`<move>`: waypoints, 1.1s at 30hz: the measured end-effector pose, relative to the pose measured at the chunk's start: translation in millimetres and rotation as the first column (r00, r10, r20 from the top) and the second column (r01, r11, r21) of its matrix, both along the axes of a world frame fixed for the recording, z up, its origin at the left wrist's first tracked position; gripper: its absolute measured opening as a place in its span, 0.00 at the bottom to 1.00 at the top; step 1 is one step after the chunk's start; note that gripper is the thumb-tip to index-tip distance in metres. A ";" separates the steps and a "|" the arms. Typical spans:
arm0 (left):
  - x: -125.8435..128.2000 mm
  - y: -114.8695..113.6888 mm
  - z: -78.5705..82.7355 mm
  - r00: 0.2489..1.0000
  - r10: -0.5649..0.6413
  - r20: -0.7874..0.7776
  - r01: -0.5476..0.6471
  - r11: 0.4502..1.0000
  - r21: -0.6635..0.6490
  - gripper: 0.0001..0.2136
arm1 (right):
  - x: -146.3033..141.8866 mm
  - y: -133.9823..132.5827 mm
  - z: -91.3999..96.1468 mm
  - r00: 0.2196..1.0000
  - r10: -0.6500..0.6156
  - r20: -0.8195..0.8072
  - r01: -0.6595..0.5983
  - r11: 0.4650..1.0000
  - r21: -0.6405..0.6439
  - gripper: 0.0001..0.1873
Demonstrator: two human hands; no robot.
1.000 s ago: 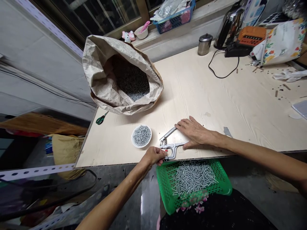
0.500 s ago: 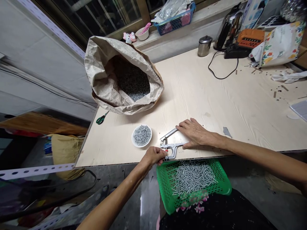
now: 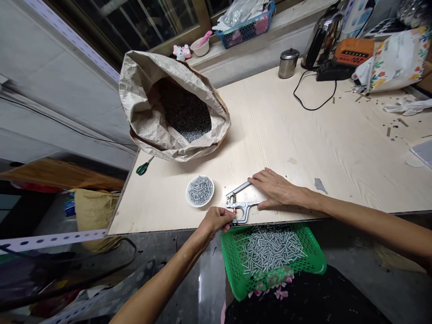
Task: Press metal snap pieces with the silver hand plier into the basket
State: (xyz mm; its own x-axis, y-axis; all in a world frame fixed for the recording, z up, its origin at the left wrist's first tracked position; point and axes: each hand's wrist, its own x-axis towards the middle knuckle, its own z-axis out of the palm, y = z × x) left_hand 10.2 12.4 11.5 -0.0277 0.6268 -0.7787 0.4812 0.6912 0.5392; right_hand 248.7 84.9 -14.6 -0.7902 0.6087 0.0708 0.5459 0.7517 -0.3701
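A pair of silver snap pliers [image 3: 249,208] with a spring and a red part lies at the front edge of the table, its handles spread apart. My right hand [image 3: 275,189] grips the handles, fingers on the upper one and thumb by the lower one. At the jaw end, the fingers of my left hand [image 3: 218,219] are pinched together; whatever they hold is hidden. A white bowl [image 3: 187,198] full of small metal pins [image 3: 201,190] stands just beyond my left hand. Below the table edge, a green basket [image 3: 232,281] holds many similar metal pieces [image 3: 275,249].
A large open sack [image 3: 138,105] of dark metal pieces stands at the back left, with green-handled scissors [image 3: 143,168] beside it. Farther back right are a metal canister [image 3: 288,64], a kettle [image 3: 322,38], an orange-and-black device [image 3: 354,51] with a cable, and a floral bag [image 3: 398,60].
Both hands and the pliers hold nearly the same pose. The whole view has shifted very slightly.
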 end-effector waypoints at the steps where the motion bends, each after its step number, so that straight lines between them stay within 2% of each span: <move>1: 0.0 -0.4 1.2 1.000 -0.020 -0.015 0.020 1.000 -0.005 0.13 | -0.1 -1.9 1.9 1.000 0.002 -0.006 -0.002 1.000 -0.002 0.37; 3: 1.5 -3.3 5.0 0.989 -0.109 -0.100 0.110 0.994 0.012 0.13 | -0.4 -6.4 5.9 1.000 -0.003 -0.013 0.003 1.000 -0.011 0.32; 4: 3.6 -5.7 7.2 0.969 -0.165 -0.184 0.179 0.982 0.061 0.13 | -0.7 -8.7 7.6 1.000 -0.011 -0.017 0.011 1.000 -0.018 0.29; 5: 6.8 -8.3 9.2 0.933 -0.213 -0.291 0.262 0.955 0.142 0.13 | -1.1 -10.9 9.1 1.000 -0.021 -0.020 0.021 0.999 -0.025 0.27; 6: 11.3 -10.6 10.5 0.883 -0.240 -0.402 0.358 0.901 0.247 0.12 | -1.6 -13.0 10.0 0.999 -0.031 -0.025 0.030 0.999 -0.031 0.26; 7: 16.8 -12.1 10.9 0.830 -0.250 -0.499 0.459 0.813 0.357 0.11 | -2.1 -14.7 10.3 0.999 -0.039 -0.031 0.038 0.999 -0.033 0.25; 9: 29.4 -10.1 7.9 0.750 -0.267 -0.606 0.626 0.583 0.517 0.09 | -3.1 -17.2 9.1 0.998 -0.051 -0.047 0.050 0.998 -0.031 0.25; 11: 40.6 -0.3 1.0 0.692 -0.348 -0.633 0.720 0.392 0.573 0.18 | -2.9 -18.6 6.7 0.997 -0.053 -0.063 0.051 0.998 -0.038 0.24; 12: 44.5 6.8 -2.9 0.665 -0.395 -0.634 0.747 0.331 0.577 0.23 | -2.0 -19.1 5.7 0.996 -0.058 -0.072 0.055 0.997 -0.046 0.24; 14: 47.9 22.1 -9.0 0.614 -0.475 -0.630 0.783 0.269 0.561 0.29 | 1.7 -20.1 6.0 0.994 -0.074 -0.082 0.068 0.995 -0.073 0.27; 16: 46.8 33.8 -11.2 0.572 -0.527 -0.629 0.811 0.246 0.531 0.29 | 7.0 -21.3 9.4 0.992 -0.094 -0.079 0.086 0.991 -0.102 0.30; 18: 44.6 38.6 -10.5 0.548 -0.543 -0.636 0.827 0.238 0.509 0.27 | 11.1 -22.1 13.7 0.992 -0.105 -0.067 0.096 0.988 -0.119 0.29; 20: 44.0 37.0 -9.8 0.551 -0.534 -0.641 0.827 0.247 0.505 0.23 | 11.6 -21.8 15.0 0.994 -0.100 -0.050 0.094 0.989 -0.110 0.21; 23: 47.3 30.0 -12.2 0.604 -0.466 -0.647 0.795 0.294 0.530 0.14 | 5.0 -19.0 8.0 0.996 -0.092 -0.015 0.091 0.994 -0.054 0.06; 25: 50.8 27.1 -15.8 0.629 -0.414 -0.658 0.777 0.320 0.542 0.09 | -0.9 -17.2 0.8 0.996 -0.091 0.003 0.091 0.996 -0.018 0.09; 27: 53.3 26.3 -19.7 0.632 -0.394 -0.667 0.775 0.326 0.542 0.09 | -4.5 -16.6 -3.8 0.996 -0.087 0.006 0.087 0.996 0.002 0.12; 31: 52.9 18.8 -24.9 0.659 -0.342 -0.670 0.752 0.324 0.574 0.11 | 0.0 -17.3 -1.1 0.995 -0.098 -0.007 0.098 0.995 0.029 0.07; 33: 50.1 6.3 -25.2 0.699 -0.282 -0.658 0.715 0.306 0.628 0.15 | 6.4 -16.3 2.6 0.996 -0.082 -0.024 0.083 0.996 0.029 0.22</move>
State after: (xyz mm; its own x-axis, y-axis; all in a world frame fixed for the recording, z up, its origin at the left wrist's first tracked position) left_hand 60.3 18.6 -13.8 0.4103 0.9076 0.0887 0.8433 -0.4147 0.3419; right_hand 255.1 68.6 -12.1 -0.7352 0.6693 0.1074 0.5984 0.7152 -0.3611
